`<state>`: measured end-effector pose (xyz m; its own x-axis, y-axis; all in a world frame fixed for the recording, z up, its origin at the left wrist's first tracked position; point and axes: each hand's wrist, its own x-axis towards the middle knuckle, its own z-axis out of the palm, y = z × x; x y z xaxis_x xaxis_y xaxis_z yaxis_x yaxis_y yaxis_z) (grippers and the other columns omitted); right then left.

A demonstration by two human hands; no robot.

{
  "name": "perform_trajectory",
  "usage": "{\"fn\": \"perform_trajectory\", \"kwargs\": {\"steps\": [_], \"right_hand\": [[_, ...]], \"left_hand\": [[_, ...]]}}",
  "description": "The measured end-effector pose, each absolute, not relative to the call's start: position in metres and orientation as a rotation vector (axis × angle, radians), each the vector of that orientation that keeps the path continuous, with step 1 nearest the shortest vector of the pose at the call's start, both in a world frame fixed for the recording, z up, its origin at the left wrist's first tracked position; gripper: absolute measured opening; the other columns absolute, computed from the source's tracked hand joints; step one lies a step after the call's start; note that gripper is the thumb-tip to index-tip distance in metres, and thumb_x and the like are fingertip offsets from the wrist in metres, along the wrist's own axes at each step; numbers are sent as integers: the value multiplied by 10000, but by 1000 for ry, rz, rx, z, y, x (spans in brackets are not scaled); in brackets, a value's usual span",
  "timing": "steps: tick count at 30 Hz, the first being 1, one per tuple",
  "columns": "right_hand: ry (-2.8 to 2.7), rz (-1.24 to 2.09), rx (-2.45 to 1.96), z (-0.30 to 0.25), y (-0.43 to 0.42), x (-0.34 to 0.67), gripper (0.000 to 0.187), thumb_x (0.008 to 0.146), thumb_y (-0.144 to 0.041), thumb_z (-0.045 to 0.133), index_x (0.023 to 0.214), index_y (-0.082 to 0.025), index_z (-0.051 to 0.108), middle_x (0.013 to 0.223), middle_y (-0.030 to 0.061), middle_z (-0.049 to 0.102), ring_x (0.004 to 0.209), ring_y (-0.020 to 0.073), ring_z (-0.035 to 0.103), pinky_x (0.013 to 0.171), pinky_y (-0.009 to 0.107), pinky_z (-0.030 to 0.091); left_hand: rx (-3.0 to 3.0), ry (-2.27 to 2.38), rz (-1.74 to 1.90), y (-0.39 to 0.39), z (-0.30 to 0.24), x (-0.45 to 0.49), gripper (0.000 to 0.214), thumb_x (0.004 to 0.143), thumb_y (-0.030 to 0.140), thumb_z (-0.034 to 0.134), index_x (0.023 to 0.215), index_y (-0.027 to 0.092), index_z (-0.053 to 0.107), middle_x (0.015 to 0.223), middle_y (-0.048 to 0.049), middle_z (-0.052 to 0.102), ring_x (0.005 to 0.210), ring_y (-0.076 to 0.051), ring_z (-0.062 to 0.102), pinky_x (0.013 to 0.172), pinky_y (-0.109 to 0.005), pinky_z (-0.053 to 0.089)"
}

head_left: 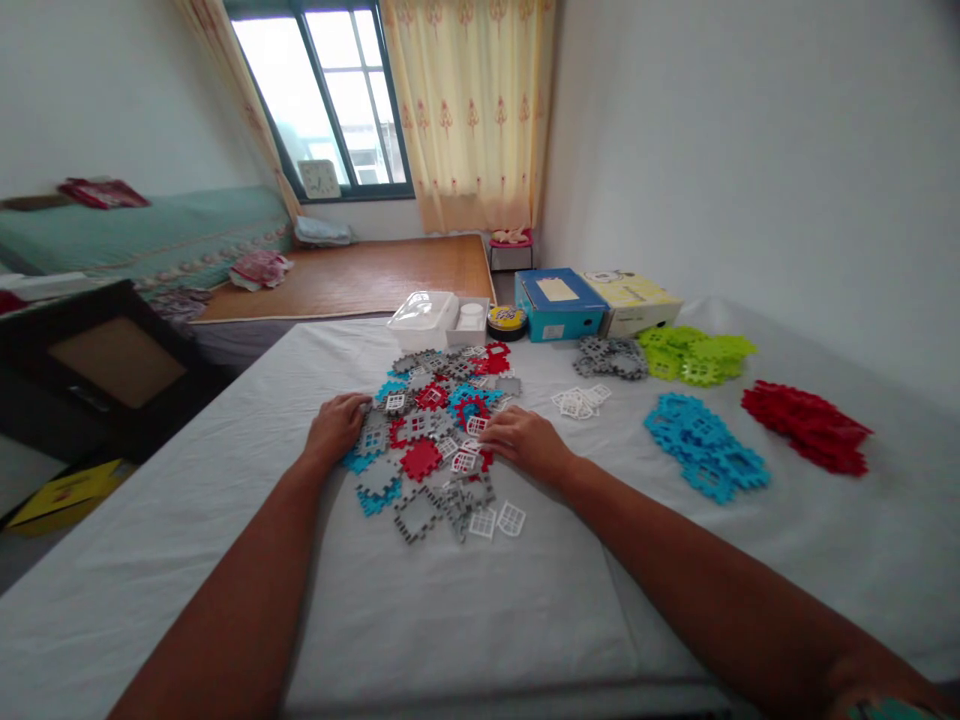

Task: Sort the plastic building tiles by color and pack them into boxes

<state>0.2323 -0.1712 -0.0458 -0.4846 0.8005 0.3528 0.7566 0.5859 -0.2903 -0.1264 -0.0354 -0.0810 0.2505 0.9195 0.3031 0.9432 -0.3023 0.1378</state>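
Bare forearms (255, 560), left hand (335, 428) and right hand (527, 442) flanking mixed interlocking tiles (421, 459), cannot tell either grip

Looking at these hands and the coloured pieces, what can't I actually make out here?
All in the head view:
Left hand: whether it grips a piece, hidden by the hand itself and blur.
Right hand: the same.
Mixed pile: lowest pieces, covered by those on top.
Blue box: contents, hidden by its closed sides.
Yellow box: print, too small and blurred.
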Motion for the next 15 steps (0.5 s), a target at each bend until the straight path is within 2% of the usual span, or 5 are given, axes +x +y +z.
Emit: {"fn": "perform_trajectory", "kwargs": {"steps": [5,8,11,13,15], "right_hand": [[-1995,55,-1609,-35,-153,287,278,968,-301,446,1040,-196,693,1070,76,691,991,176,597,883,262,418],[-1946,95,-1867,-31,-144,334,273,938,-282,470,1026,-178,708,1052,75,707,952,183,620,816,249,419],[-2006,151,-2015,-30,-141,366,302,916,-360,485,962,-192,732,964,61,725,886,189,632,726,246,413],[-1942,23,-2111,-30,-141,374,373,937,-394,426,939,-180,732,945,84,721,881,201,628,732,260,408],[-1862,-156,-2198,-33,-141,374,418,963,-359,357,951,-154,721,983,125,709,933,217,618,803,283,399]], "left_hand": [[-2438,-1788,-533,-34,-82,-128,415,870,261,353,1159,200,645,1242,-66,626,1148,-222,545,1051,-354,390],[-2445,-1796,-509,-35,-81,-127,413,868,262,359,1162,200,643,1248,-68,622,1148,-229,544,1047,-361,393],[-2438,-1817,-503,-35,-81,-127,412,864,260,365,1164,203,642,1250,-69,621,1154,-236,539,1040,-371,399],[-2430,-1830,-507,-34,-81,-126,410,868,263,364,1165,208,642,1251,-66,620,1155,-235,539,1037,-370,403],[-2426,-1831,-512,-34,-81,-126,408,870,262,366,1166,210,642,1250,-64,620,1154,-232,539,1039,-367,401]]}}
